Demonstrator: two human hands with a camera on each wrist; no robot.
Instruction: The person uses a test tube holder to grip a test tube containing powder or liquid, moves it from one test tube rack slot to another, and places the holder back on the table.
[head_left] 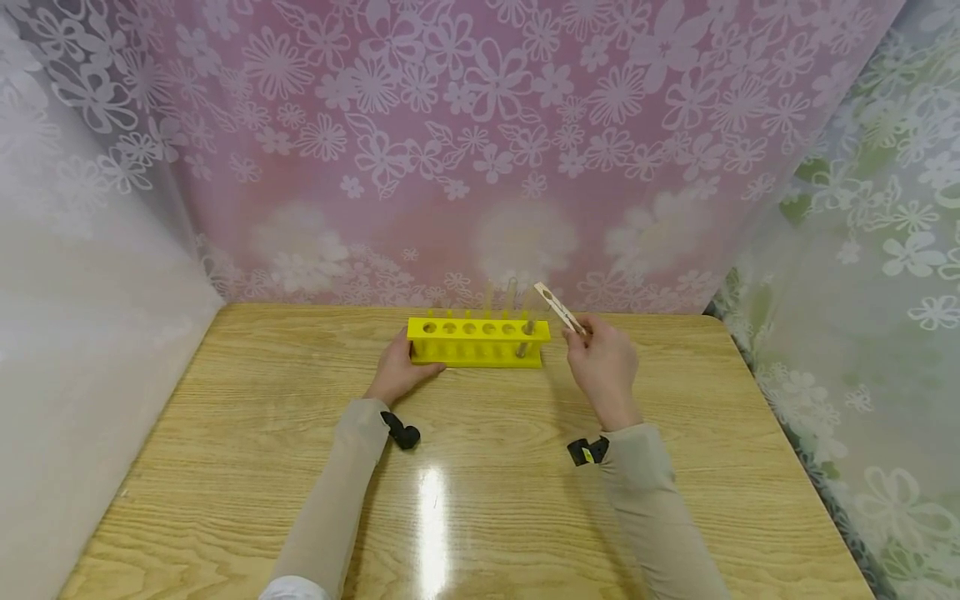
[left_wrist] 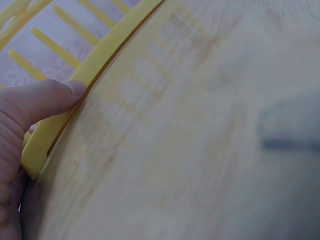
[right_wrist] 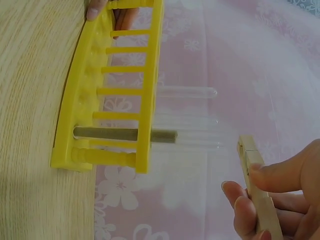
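Note:
A yellow test tube rack (head_left: 480, 331) stands upright near the table's back edge. My left hand (head_left: 397, 368) grips its left end, the thumb (left_wrist: 60, 97) lying along the front of the base and the other fingers mostly hidden behind. In the rack's rightmost hole stands a grey-brown rod or filled tube (right_wrist: 112, 133); its kind is unclear. Clear test tubes (right_wrist: 192, 92) rise upside down from the rear pegs on the right side. To the right of the rack, my right hand (head_left: 603, 362) pinches a wooden test tube holder (head_left: 558, 308), its tip pointing up and left, apart from the tubes.
The wood-grain table (head_left: 480, 492) spreads out in front of the rack. A pink floral curtain (head_left: 450, 167) hangs right behind the back edge, with pale sheets (head_left: 82, 275) on the left and floral ones on the right. Both wrists wear black camera mounts (head_left: 401, 431).

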